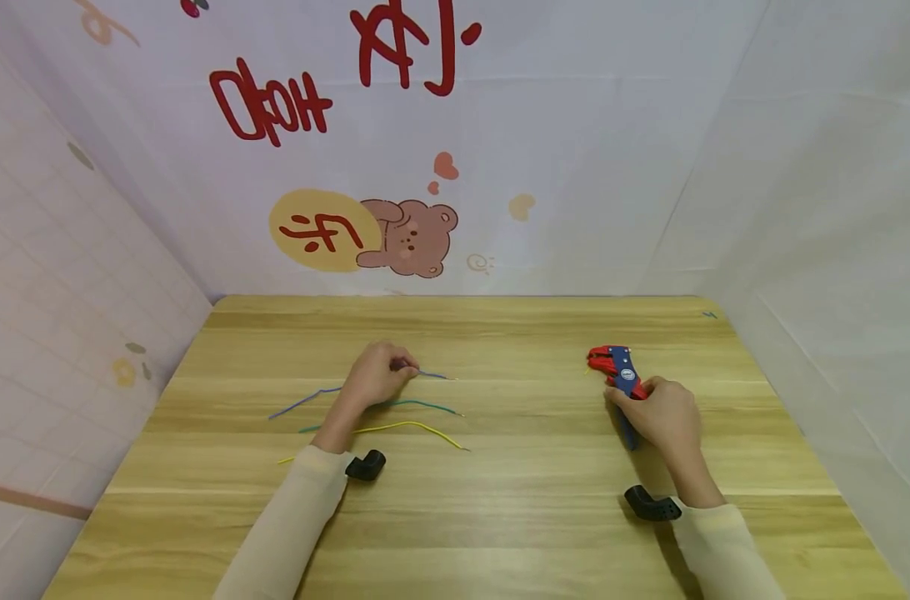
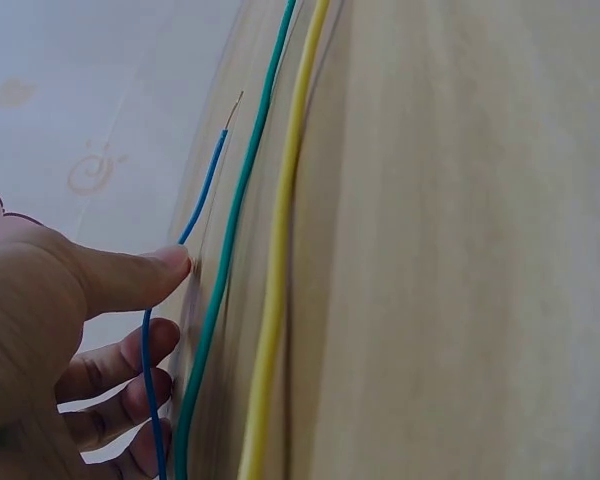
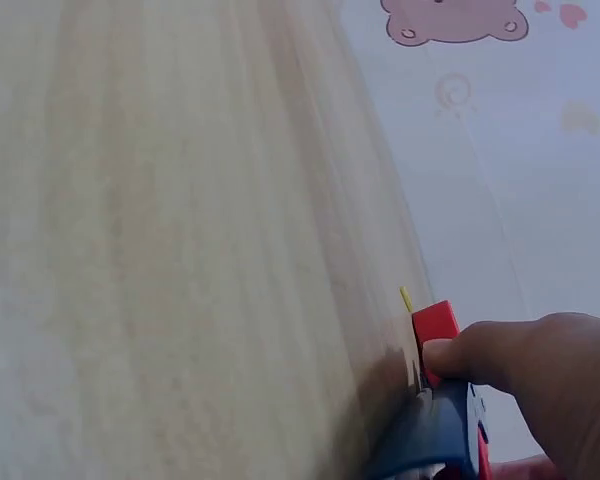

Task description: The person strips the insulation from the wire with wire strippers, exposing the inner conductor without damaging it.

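Note:
My left hand [image 1: 380, 373] pinches a blue wire [image 2: 208, 185] between thumb and fingers, its bare copper end sticking out beyond the thumb. Nearer to me on the table lie a green wire [image 1: 425, 405] and a yellow wire [image 1: 417, 423], side by side, with bare ends pointing right. Over at the right, my right hand [image 1: 665, 412] grips a red and blue wire stripper [image 1: 626, 375] by its handles, the head facing away. In the right wrist view the thumb presses on its side. A short yellow piece [image 3: 406, 298] shows by the stripper's head.
Small blue scraps [image 1: 709, 315] lie in the far right corner of the wooden table [image 1: 530, 517]. A printed white curtain [image 1: 575, 167] rises behind the table's back edge, with more white cloth at both sides.

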Motion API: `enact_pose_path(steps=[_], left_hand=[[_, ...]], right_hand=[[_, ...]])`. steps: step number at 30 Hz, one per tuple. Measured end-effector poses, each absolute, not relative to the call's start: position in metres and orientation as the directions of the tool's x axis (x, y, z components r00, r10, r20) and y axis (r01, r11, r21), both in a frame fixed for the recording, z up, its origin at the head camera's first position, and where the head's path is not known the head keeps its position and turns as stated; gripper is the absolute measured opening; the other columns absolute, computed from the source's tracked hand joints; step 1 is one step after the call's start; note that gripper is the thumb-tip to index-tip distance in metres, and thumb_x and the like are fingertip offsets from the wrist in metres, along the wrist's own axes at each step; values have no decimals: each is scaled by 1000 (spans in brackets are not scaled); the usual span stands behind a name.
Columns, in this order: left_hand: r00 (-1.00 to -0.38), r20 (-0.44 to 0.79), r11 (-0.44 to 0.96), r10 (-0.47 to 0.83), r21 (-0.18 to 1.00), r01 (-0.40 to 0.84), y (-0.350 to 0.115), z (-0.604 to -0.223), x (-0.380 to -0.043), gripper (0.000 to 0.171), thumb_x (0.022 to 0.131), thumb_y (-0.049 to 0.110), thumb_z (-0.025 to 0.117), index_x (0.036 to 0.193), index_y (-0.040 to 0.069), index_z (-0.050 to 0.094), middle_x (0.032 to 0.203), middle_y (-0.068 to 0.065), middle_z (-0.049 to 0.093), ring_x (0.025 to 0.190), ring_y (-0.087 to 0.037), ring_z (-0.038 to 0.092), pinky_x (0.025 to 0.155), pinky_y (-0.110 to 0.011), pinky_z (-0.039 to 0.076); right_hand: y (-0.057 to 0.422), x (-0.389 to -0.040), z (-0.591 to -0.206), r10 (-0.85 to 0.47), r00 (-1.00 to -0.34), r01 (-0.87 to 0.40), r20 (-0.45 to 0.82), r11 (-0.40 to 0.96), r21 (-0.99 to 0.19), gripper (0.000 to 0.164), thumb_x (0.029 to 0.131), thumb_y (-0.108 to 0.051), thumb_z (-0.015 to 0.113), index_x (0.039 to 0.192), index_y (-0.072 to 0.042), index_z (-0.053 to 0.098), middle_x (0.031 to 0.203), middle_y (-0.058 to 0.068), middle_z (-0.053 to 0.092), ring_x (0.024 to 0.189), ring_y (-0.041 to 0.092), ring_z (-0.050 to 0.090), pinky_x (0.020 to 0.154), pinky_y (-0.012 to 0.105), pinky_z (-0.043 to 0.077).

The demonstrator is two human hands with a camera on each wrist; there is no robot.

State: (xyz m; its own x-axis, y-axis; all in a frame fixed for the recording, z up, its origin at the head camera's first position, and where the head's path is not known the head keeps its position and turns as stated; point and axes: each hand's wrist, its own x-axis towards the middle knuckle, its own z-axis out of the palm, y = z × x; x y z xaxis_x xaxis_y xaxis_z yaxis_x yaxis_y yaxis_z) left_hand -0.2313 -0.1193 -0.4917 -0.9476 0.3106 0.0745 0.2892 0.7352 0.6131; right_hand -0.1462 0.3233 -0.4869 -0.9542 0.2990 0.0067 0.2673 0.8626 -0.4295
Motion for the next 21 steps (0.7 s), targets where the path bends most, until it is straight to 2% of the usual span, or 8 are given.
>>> enact_pose_path(steps=[5, 13, 21], left_hand=[[-947, 64, 745, 313, 602, 287, -115, -492, -234, 5, 93, 16, 76, 94, 14, 81, 94, -4, 72, 92, -21, 64, 84, -40, 52], [-947, 71, 734, 314, 614, 289, -109, -493, -232, 6, 91, 15, 78, 96, 14, 81, 94, -5, 68, 91, -22, 61, 82, -39, 51], [-941, 54, 701, 333, 653, 285, -113, -489, -229, 29, 92, 17, 76, 121, 11, 74, 109, -12, 67, 103, -30, 61, 91, -47, 50]], right_hand=[[321, -144, -486, 335, -942, 303, 13, 869, -390, 61, 82, -61, 78, 93, -1, 70, 79, 16, 68, 61, 23, 57, 46, 30, 37], [328, -141, -484, 325, -946, 303, 7, 890, -341, 72, 83, -68, 72, 100, 2, 69, 79, 16, 66, 60, 23, 56, 44, 30, 37], [333, -136, -481, 268, -963, 262, -37, 889, -376, 77, 88, -68, 66, 110, 7, 67, 92, 23, 68, 69, 26, 60, 50, 31, 40]])
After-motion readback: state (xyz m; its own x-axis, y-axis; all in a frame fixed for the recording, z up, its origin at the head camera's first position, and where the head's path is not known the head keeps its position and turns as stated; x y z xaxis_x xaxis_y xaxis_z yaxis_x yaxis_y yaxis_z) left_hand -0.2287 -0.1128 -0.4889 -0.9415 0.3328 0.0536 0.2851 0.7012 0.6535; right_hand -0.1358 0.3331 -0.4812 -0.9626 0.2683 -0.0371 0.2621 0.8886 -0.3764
